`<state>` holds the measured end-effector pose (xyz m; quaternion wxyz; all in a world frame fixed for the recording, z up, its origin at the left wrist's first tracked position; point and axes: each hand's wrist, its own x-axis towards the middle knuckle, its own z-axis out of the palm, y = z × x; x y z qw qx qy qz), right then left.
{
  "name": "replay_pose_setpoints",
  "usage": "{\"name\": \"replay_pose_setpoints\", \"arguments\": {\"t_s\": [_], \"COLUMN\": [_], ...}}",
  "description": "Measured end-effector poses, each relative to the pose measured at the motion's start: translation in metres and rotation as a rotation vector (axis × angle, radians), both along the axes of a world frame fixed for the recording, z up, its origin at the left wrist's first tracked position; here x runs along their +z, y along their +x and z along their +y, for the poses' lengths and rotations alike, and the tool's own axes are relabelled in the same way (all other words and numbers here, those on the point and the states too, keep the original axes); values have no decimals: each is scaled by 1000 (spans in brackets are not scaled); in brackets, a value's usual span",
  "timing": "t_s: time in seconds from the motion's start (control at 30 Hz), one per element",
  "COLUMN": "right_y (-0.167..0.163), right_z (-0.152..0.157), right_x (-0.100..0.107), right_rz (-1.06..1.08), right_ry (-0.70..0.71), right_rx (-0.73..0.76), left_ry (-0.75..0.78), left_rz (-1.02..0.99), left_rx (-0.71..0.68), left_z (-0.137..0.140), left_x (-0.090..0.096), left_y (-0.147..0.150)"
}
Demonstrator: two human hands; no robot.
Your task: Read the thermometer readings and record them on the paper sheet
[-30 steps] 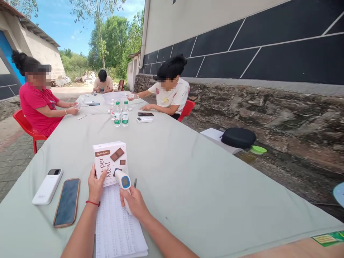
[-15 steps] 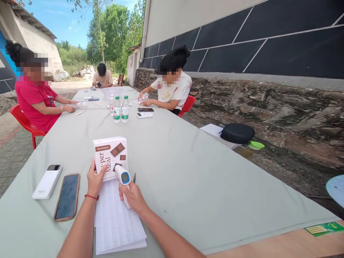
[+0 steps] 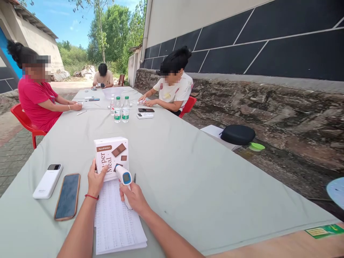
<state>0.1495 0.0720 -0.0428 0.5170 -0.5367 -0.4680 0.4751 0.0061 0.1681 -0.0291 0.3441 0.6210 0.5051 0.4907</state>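
Note:
My left hand [image 3: 96,179] is closed around the lower left side of a white cardboard box [image 3: 107,159] printed with chocolate pieces and "NutriMotion". The box stands upright at the top of some printed paper sheets [image 3: 116,225]. In my right hand [image 3: 135,199] is a white and blue infrared thermometer [image 3: 125,177], its fingers wrapped round the handle. The thermometer's nose is right at the front face of the box; whether it touches cannot be made out. A dark pen [image 3: 134,177] shows partly behind my right hand.
Left of the papers lie a phone in a brown case [image 3: 67,197] and a white power bank [image 3: 48,181]. Water bottles [image 3: 125,110] stand farther up the cloth-covered table [image 3: 204,186]. Three people sit around it, one in a red shirt [image 3: 39,98] at the left.
My hands, the box and the thermometer stay almost in place. The person at the right has lowered a clear crinkled item toward the table.

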Motion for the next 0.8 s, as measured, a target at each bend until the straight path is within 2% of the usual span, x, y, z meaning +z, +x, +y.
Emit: {"name": "replay_pose_setpoints", "arguments": {"t_s": [0.23,0.4,0.53,0.63,0.8], "right_y": [1,0,4,9,15], "right_z": [1,0,-4,-7,-14], "right_x": [-6,-6,-1,6,17], "right_rz": [20,109,262,295,319], "right_ry": [12,21,130,206,306], "right_rx": [22,37,76,94,131], "left_ry": [-13,-7,13,30,116], "left_rz": [-13,-9,-1,-28,-91], "left_rx": [21,-1,-22,0,139], "left_z": [4,1,-1,0,5], "left_x": [-5,-2,-1,-2,0], "left_y": [-1,-1,0,0,-6]}}
